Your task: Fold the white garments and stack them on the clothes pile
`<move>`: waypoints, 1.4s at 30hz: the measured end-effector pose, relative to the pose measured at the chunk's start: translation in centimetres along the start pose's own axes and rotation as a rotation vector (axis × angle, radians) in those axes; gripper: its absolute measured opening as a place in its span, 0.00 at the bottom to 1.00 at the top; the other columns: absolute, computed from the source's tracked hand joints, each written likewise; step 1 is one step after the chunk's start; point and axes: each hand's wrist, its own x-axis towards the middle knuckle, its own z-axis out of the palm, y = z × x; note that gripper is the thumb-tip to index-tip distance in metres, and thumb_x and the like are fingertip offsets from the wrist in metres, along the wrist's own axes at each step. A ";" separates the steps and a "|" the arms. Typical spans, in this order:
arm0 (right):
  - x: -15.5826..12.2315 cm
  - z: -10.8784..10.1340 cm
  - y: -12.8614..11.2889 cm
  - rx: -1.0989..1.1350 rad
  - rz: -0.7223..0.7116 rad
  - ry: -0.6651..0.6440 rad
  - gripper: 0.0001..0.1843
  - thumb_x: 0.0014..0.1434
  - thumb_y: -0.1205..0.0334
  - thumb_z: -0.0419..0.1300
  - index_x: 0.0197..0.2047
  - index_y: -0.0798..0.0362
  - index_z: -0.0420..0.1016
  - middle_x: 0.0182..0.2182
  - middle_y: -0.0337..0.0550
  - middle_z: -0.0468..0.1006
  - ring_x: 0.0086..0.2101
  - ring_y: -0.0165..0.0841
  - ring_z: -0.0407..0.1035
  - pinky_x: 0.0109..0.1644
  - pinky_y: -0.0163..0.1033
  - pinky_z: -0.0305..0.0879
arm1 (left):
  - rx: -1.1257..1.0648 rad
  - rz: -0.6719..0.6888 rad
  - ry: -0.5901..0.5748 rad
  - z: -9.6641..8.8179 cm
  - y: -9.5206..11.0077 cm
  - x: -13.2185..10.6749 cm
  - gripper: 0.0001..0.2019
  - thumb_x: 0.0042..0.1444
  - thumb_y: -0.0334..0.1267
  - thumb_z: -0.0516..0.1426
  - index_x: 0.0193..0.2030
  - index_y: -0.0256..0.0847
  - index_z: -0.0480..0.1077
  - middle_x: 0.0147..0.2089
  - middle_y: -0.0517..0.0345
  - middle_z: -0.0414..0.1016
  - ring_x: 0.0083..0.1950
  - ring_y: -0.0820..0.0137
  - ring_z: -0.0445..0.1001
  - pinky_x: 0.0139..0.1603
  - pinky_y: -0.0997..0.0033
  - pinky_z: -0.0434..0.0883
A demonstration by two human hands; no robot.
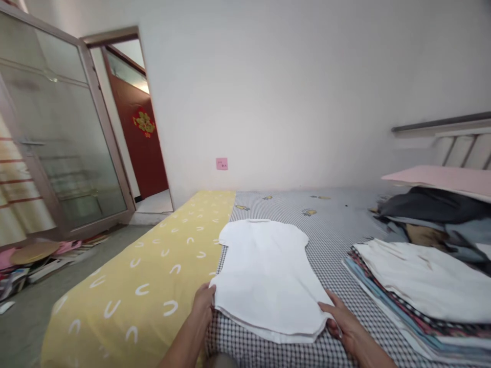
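A white short-sleeved shirt [266, 271] lies spread out on the bed, its collar end toward the wall and its hem toward me. My left hand [204, 299] grips the hem's left corner, fingers closed on the cloth. At the opposite corner, my right hand [340, 319] pinches the hem between thumb and fingers. Two layers of fabric show along the near edge, slightly raised off the checked sheet [238, 343].
A stack of folded clothes [425, 286] sits right of the shirt, with a dark clothing pile [418, 204] behind it. Yellow bedding [153, 276] covers the left side. Beyond are a glass door [69, 117], floor items [38, 258] and a pink note [221, 163] on the wall.
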 end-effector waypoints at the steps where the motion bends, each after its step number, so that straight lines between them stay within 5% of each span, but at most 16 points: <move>1: -0.7 -0.1 0.4 0.003 -0.012 0.025 0.41 0.44 0.54 0.68 0.61 0.48 0.63 0.14 0.28 0.66 0.12 0.26 0.58 0.15 0.25 0.44 | 0.011 0.013 0.023 -0.3 -0.1 0.0 0.05 0.59 0.26 0.56 0.34 0.37 0.71 0.24 0.66 0.75 0.25 0.74 0.75 0.31 0.72 0.73; 6: -4.1 -0.9 1.5 -0.087 -0.043 0.064 0.49 0.46 0.50 0.67 0.68 0.49 0.55 0.17 0.32 0.72 0.12 0.28 0.59 0.17 0.27 0.47 | 0.075 0.091 0.073 -2.2 -0.8 -1.5 0.10 0.49 0.25 0.59 0.39 0.39 0.71 0.27 0.63 0.77 0.28 0.70 0.77 0.32 0.71 0.73; 9: -5.1 -2.3 1.1 -0.187 -0.069 0.034 0.50 0.48 0.52 0.65 0.71 0.53 0.51 0.27 0.38 0.79 0.18 0.33 0.68 0.20 0.33 0.59 | 0.201 0.117 0.054 -3.8 -1.4 -2.6 0.20 0.48 0.25 0.58 0.50 0.39 0.69 0.28 0.61 0.77 0.26 0.68 0.76 0.31 0.68 0.74; 12: -5.6 -4.4 -0.2 -0.548 -0.195 0.174 0.46 0.51 0.61 0.58 0.72 0.58 0.51 0.34 0.44 0.79 0.33 0.41 0.75 0.35 0.42 0.70 | 0.388 0.143 0.073 -5.3 -1.2 -3.9 0.28 0.46 0.22 0.54 0.57 0.33 0.66 0.30 0.54 0.77 0.29 0.62 0.77 0.33 0.61 0.76; 14: -5.9 -5.0 -1.5 -0.913 -0.370 0.341 0.40 0.53 0.66 0.53 0.70 0.55 0.57 0.42 0.50 0.78 0.44 0.45 0.74 0.45 0.47 0.69 | 0.484 0.206 0.132 -5.5 -0.3 -4.9 0.30 0.47 0.22 0.53 0.60 0.30 0.64 0.41 0.43 0.78 0.44 0.54 0.79 0.46 0.52 0.76; 16: -6.2 -4.2 -3.0 -1.178 -0.593 0.466 0.33 0.57 0.69 0.49 0.67 0.51 0.64 0.53 0.54 0.74 0.52 0.47 0.69 0.52 0.52 0.66 | 0.594 0.382 0.195 -4.2 1.0 -6.1 0.29 0.51 0.25 0.53 0.63 0.34 0.64 0.56 0.37 0.73 0.62 0.51 0.70 0.62 0.46 0.68; 19: -5.9 -0.2 -4.3 -1.305 -0.850 0.448 0.23 0.63 0.66 0.48 0.58 0.47 0.74 0.60 0.51 0.71 0.57 0.46 0.65 0.60 0.58 0.58 | 0.910 0.885 0.224 -0.1 2.6 -7.7 0.26 0.58 0.27 0.49 0.64 0.40 0.65 0.67 0.39 0.66 0.71 0.54 0.60 0.71 0.44 0.57; 21: -5.2 3.4 -4.1 -1.335 -0.876 0.335 0.21 0.66 0.62 0.49 0.57 0.45 0.75 0.62 0.49 0.71 0.60 0.45 0.64 0.65 0.60 0.52 | 1.171 1.205 0.082 2.7 2.4 -8.0 0.27 0.62 0.26 0.45 0.65 0.44 0.66 0.69 0.43 0.65 0.72 0.58 0.60 0.73 0.45 0.53; 23: -4.4 6.5 -2.8 -1.385 -0.800 0.189 0.23 0.69 0.58 0.47 0.64 0.43 0.70 0.66 0.46 0.67 0.64 0.46 0.59 0.67 0.62 0.47 | 1.399 1.341 -0.164 4.4 0.9 -7.4 0.26 0.65 0.29 0.45 0.67 0.51 0.65 0.70 0.50 0.66 0.72 0.61 0.62 0.74 0.46 0.53; 25: -4.0 8.4 -1.1 -1.437 -0.712 0.064 0.25 0.70 0.56 0.48 0.68 0.40 0.65 0.69 0.43 0.62 0.68 0.49 0.53 0.68 0.65 0.45 | 1.551 1.276 -0.246 4.9 -1.6 -6.2 0.24 0.67 0.35 0.47 0.68 0.53 0.63 0.70 0.53 0.66 0.72 0.60 0.62 0.72 0.45 0.57; 29: -3.9 8.9 1.6 -1.492 -0.670 -0.068 0.27 0.70 0.51 0.48 0.70 0.37 0.60 0.72 0.39 0.55 0.71 0.50 0.44 0.71 0.66 0.38 | 1.568 1.091 0.081 4.2 -6.0 -4.3 0.25 0.67 0.44 0.50 0.70 0.48 0.60 0.73 0.43 0.58 0.73 0.51 0.58 0.70 0.40 0.60; 33: -3.6 8.0 2.0 -1.496 -0.658 -0.089 0.27 0.71 0.48 0.45 0.71 0.35 0.57 0.72 0.37 0.53 0.71 0.47 0.43 0.72 0.65 0.37 | 1.523 1.134 0.130 3.9 -7.2 -3.6 0.25 0.65 0.43 0.52 0.69 0.48 0.61 0.72 0.42 0.58 0.73 0.50 0.59 0.71 0.39 0.59; 42: -1.3 3.2 2.4 -1.578 -0.535 0.321 0.30 0.69 0.46 0.47 0.71 0.42 0.59 0.71 0.41 0.55 0.70 0.50 0.47 0.70 0.68 0.39 | 1.524 1.161 0.164 3.9 -7.5 -2.7 0.25 0.65 0.43 0.51 0.69 0.48 0.61 0.72 0.43 0.59 0.73 0.49 0.59 0.71 0.38 0.58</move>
